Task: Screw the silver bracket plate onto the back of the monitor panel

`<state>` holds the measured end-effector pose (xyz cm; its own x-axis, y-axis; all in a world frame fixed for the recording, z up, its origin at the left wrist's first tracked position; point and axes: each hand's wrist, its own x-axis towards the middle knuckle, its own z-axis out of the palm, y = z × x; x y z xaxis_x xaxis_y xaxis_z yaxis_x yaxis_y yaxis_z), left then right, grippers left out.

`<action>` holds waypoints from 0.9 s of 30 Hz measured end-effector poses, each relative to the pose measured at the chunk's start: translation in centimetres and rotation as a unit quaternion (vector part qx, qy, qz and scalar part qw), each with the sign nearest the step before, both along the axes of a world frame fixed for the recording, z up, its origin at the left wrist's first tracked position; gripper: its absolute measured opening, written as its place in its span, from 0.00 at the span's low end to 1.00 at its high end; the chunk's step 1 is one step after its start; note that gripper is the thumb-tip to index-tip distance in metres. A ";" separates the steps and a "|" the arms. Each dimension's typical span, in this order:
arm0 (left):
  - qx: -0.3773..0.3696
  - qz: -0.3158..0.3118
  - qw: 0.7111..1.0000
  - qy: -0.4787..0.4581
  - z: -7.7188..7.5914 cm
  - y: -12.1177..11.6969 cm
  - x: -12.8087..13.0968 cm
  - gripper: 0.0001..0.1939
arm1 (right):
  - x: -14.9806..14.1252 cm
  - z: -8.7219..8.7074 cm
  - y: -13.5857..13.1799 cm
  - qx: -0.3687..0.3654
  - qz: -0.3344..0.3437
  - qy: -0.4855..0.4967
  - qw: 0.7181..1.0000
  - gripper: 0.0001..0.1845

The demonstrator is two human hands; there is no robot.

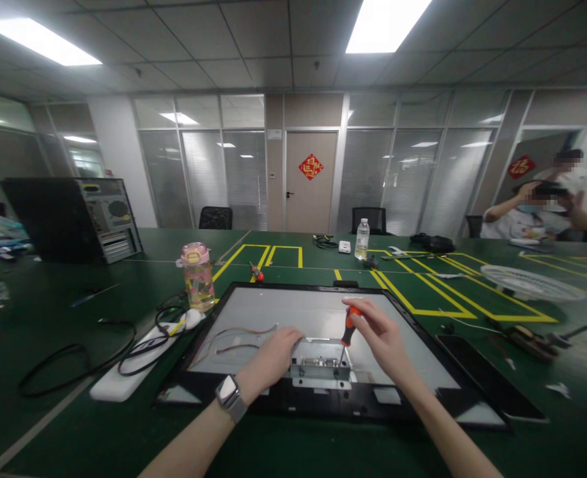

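A flat display panel (268,302) with a black frame lies on the green table in front of me. On its near half sits a silver metal bracket (318,383) with small parts along its top. My left hand (277,352), a watch at its wrist, is closed against the bracket's left end; its fingertips are partly hidden. My right hand (377,330) grips a red and black screwdriver (352,325) between thumb and fingers. The screwdriver stands nearly upright, its shaft reaching down to the bracket's right end. Thin cables (234,330) lie on the panel left of the bracket.
To the left are a white power strip (124,365) with black cords and a pink-lidded bottle (197,279). A black computer case (69,216) stands farther back. A dark flat panel (487,375) lies right. Beyond are a water bottle (362,239) and a seated person (517,222).
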<state>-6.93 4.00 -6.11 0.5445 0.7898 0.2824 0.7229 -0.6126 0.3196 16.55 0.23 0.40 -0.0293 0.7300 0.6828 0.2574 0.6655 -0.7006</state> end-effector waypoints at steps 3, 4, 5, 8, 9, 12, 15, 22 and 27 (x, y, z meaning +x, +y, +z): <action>0.000 -0.004 1.000 -0.003 -0.1 0.1 0.0 0.26 | -0.2 0.2 -0.3 -0.036 0.060 0.022 0.997 0.16; -0.002 -0.005 1.000 -0.003 -0.1 0.1 0.0 0.26 | -0.2 0.2 -0.3 -0.044 0.065 0.028 0.997 0.16; -0.003 -0.005 1.000 -0.003 -0.2 0.2 0.0 0.26 | -0.2 0.1 -0.3 -0.045 0.057 0.031 0.997 0.15; -0.006 0.000 1.000 0.002 -0.1 0.2 0.1 0.26 | -0.2 -0.3 0.1 -0.010 0.011 0.042 0.999 0.11; -0.006 0.001 1.000 0.003 -0.1 0.1 0.1 0.26 | -0.2 -0.5 0.2 -0.002 0.007 0.051 0.999 0.10; -0.005 0.004 1.000 0.004 0.1 -0.1 0.1 0.28 | -0.2 -0.9 0.5 -0.020 0.031 0.087 0.995 0.10; -0.007 0.003 1.000 0.003 0.3 -0.3 0.1 0.29 | -0.1 -1.1 0.7 -0.067 0.071 0.111 0.989 0.11; -0.014 0.004 1.000 0.003 0.3 0.0 0.2 0.27 | -0.1 -1.3 1.0 -0.088 0.129 0.148 0.976 0.12; -0.010 0.005 1.000 0.005 0.0 0.2 0.2 0.28 | -0.4 -0.9 0.4 -0.130 0.182 0.136 0.965 0.15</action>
